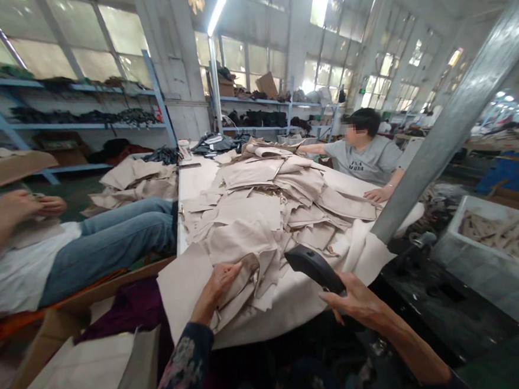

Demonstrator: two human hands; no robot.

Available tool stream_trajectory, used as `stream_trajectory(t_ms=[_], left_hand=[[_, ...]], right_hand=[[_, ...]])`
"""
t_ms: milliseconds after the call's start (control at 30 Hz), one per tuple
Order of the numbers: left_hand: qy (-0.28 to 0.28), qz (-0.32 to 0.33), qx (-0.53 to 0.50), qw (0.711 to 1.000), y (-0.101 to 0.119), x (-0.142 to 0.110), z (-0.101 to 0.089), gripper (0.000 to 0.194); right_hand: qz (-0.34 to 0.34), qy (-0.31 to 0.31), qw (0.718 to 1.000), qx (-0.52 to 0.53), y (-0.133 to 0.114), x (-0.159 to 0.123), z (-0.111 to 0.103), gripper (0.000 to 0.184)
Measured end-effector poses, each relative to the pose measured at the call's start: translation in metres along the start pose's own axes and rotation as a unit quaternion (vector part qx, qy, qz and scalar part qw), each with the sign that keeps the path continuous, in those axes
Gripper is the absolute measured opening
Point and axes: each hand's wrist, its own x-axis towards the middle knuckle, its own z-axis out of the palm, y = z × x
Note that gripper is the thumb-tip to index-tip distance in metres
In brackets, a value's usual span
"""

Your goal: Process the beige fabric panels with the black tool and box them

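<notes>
In the head view my left hand (pixel 223 283) is closed on a folded beige piece (pixel 247 272) with a brownish edge, at the front of the heap. I cannot tell whether it is leather or cloth. My right hand (pixel 353 300) grips the handle of a black handheld tool (pixel 311 262) with a long curved head, whose exact kind I cannot make out. Its head hangs over the near side of the table, right of the held piece and apart from it. Many similar beige pieces lie in a loose heap (pixel 261 212), some with small gold-coloured metal parts.
A slanted metal post (pixel 441 116) rises at the table's right edge. Beyond it a person (pixel 365 151) rests a hand on the table. Another person's jeans-clad legs (pixel 116 240) stretch along the left. Cardboard boxes (pixel 39 352) stand front left; a white bin (pixel 481 256) stands right.
</notes>
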Motion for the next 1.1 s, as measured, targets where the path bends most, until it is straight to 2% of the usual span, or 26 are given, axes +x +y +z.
stream_trajectory(t_ms=[200, 367, 600, 767, 933, 1033, 1100], left_hand=[[-0.017, -0.035, -0.152, 0.988, -0.001, -0.012, 0.001, 0.032], [-0.029, -0.067, -0.217, 0.974, 0.001, -0.015, -0.001, 0.031], [-0.054, -0.090, -0.242, 0.964, -0.004, -0.021, -0.001, 0.038], [-0.050, -0.129, -0.262, 0.955, -0.005, -0.018, -0.003, 0.036], [0.013, -0.141, -0.282, 0.949, -0.004, -0.011, -0.013, 0.025], [0.097, -0.091, -0.291, 0.947, 0.002, -0.007, -0.021, 0.023], [0.167, -0.032, -0.297, 0.940, 0.010, -0.007, -0.026, 0.023]], right_hand=[[-0.004, -0.048, 0.999, -0.011, -0.006, -0.012, 0.014, 0.019], [-0.029, -0.086, 0.996, -0.011, -0.011, -0.004, 0.026, 0.016], [-0.050, -0.101, 0.994, 0.000, -0.035, 0.033, 0.030, 0.016], [-0.049, -0.061, 0.997, -0.012, -0.040, 0.068, 0.025, 0.019], [-0.057, -0.007, 0.998, -0.035, -0.033, 0.073, 0.009, 0.021], [-0.055, 0.001, 0.998, -0.036, -0.024, 0.062, 0.002, 0.023], [-0.044, -0.024, 0.999, -0.011, -0.017, 0.053, 0.002, 0.024]])
